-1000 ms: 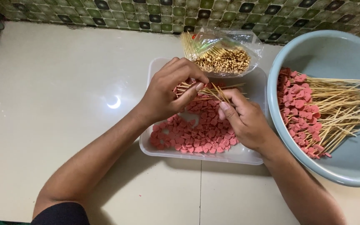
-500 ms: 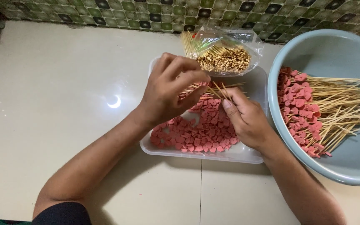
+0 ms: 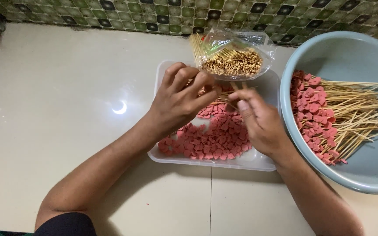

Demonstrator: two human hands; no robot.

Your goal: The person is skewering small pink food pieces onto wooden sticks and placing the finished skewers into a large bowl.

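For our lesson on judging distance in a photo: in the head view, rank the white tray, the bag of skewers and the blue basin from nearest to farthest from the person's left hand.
1. White tray: directly beneath the left hand.
2. Bag of skewers: just beyond the fingers, at the tray's far edge.
3. Blue basin: far right, past the right hand.

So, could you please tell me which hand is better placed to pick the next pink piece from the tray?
Probably the right hand: its fingers hover just over the pink pieces in the white tray, while the left hand is pinching the thin sticks.
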